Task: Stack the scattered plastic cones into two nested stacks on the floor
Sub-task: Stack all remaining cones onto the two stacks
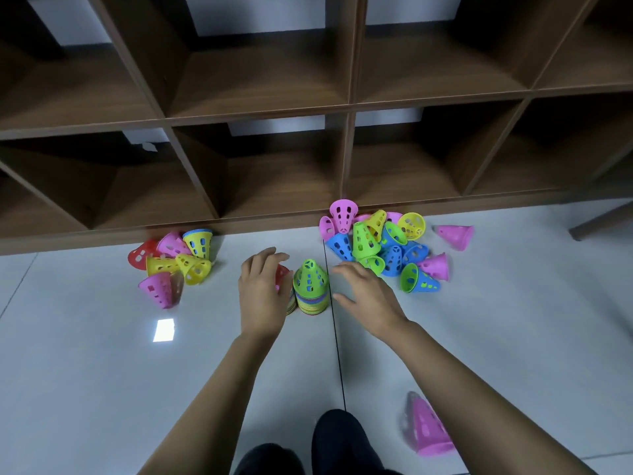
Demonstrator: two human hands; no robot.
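The stack, green on top, stands on the floor between the hands. At its 9 o'clock the left hand curls round a red cone; at 3 o'clock the right hand is spread wide, holding nothing.

Left hand: centre frame, fingers curled over red cone.
Right hand: just right, palm down, fingers spread.

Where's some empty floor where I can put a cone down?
Bare floor lies between the left pile and the left hand, and also between the right pile and the nearest pink cone. It's crowded around the green-topped stack, squeezed between the left hand and right hand.
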